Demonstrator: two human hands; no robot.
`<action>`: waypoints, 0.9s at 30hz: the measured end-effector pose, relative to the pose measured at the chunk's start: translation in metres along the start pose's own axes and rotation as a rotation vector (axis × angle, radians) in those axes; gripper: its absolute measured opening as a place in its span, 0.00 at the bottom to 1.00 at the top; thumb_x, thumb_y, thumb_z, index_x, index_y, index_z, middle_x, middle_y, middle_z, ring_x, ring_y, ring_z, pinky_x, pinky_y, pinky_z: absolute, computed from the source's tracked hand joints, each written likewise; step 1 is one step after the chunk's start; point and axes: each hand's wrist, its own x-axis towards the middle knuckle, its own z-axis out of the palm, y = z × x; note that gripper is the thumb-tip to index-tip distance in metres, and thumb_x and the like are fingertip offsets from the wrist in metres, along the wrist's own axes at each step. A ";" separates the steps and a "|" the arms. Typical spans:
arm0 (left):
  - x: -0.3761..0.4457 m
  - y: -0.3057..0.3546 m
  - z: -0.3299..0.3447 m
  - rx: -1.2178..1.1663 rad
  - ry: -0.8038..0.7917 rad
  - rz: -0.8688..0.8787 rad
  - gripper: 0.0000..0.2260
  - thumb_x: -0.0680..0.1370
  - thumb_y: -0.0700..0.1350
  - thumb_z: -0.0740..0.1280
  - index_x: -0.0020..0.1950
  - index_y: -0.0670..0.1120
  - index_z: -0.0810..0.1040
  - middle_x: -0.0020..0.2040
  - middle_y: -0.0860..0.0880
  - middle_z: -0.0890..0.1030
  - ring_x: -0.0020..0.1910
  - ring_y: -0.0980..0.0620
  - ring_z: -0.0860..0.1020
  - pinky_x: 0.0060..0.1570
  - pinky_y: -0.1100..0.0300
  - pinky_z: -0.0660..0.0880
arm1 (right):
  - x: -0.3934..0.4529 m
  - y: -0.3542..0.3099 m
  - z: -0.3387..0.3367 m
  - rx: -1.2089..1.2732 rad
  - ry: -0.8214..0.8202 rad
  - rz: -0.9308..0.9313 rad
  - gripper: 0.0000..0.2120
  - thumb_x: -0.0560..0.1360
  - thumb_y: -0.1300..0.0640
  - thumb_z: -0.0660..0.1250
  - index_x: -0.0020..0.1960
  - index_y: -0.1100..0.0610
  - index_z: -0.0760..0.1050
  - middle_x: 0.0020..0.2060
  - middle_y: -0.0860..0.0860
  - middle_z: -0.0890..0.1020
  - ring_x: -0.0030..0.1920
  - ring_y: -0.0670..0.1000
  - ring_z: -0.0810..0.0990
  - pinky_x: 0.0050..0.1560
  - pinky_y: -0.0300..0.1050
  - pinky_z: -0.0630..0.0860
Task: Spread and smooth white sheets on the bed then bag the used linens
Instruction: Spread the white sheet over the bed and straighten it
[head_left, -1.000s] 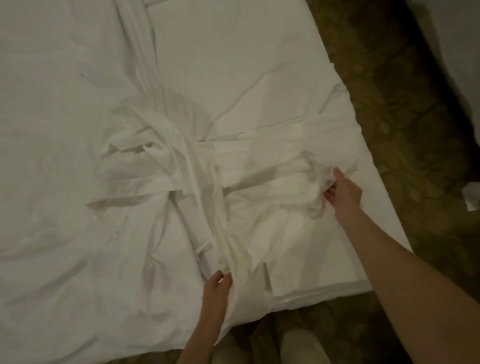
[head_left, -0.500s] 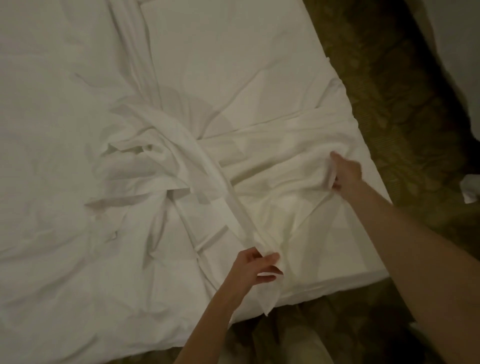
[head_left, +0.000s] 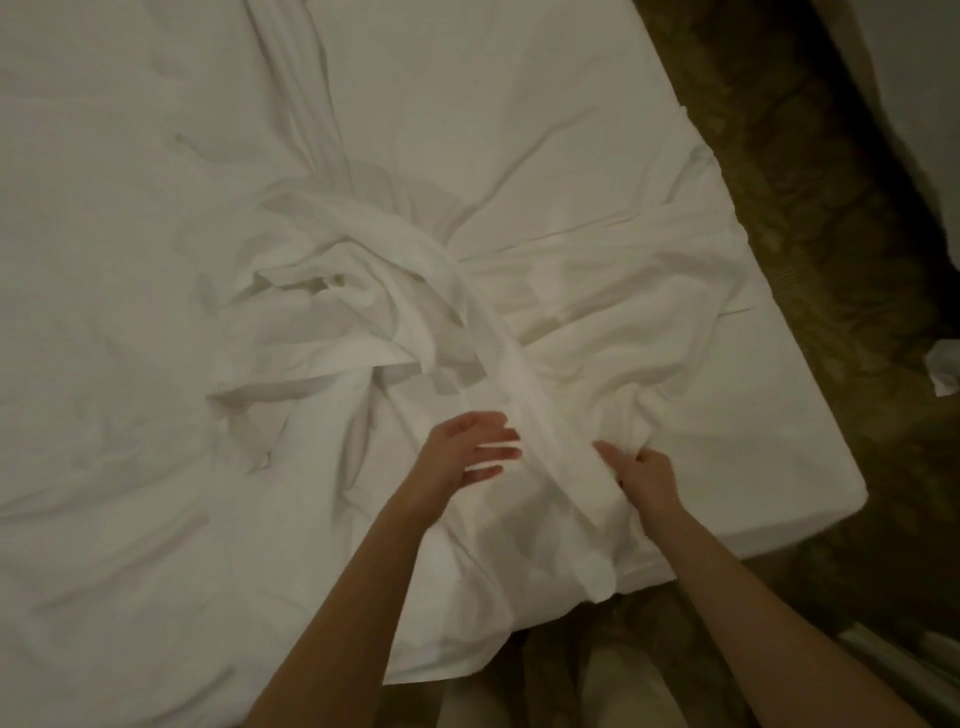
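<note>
While my right hand (head_left: 647, 480) grips the bunched sheet (head_left: 545, 415) near the bed's (head_left: 779, 467) corner, my open left hand (head_left: 467, 447) must spread it.

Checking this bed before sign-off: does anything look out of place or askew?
Yes. The white sheet lies bunched and twisted in the middle of the bed, not spread flat. The right hand grips a fold; the left hand is open. A crumpled white scrap lies on the carpet.
</note>
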 end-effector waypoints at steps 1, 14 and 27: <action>0.002 0.006 -0.012 0.006 0.014 0.015 0.07 0.79 0.43 0.66 0.56 0.45 0.78 0.49 0.48 0.85 0.48 0.49 0.84 0.49 0.57 0.78 | 0.000 -0.002 0.000 0.024 0.083 -0.041 0.17 0.74 0.59 0.71 0.59 0.68 0.75 0.52 0.65 0.81 0.50 0.60 0.80 0.47 0.51 0.77; 0.029 0.041 -0.172 -0.358 0.422 0.063 0.08 0.81 0.38 0.59 0.45 0.45 0.73 0.46 0.47 0.78 0.43 0.51 0.78 0.41 0.62 0.76 | -0.037 -0.109 0.120 -0.353 0.242 -1.097 0.24 0.66 0.55 0.69 0.60 0.62 0.71 0.57 0.59 0.74 0.59 0.59 0.72 0.63 0.54 0.67; 0.061 0.058 -0.254 -0.563 0.732 -0.045 0.30 0.74 0.40 0.72 0.74 0.45 0.64 0.61 0.44 0.73 0.57 0.45 0.75 0.51 0.49 0.76 | 0.018 -0.129 0.263 -1.093 0.249 -1.189 0.25 0.73 0.62 0.57 0.70 0.58 0.65 0.66 0.60 0.71 0.65 0.62 0.70 0.63 0.53 0.67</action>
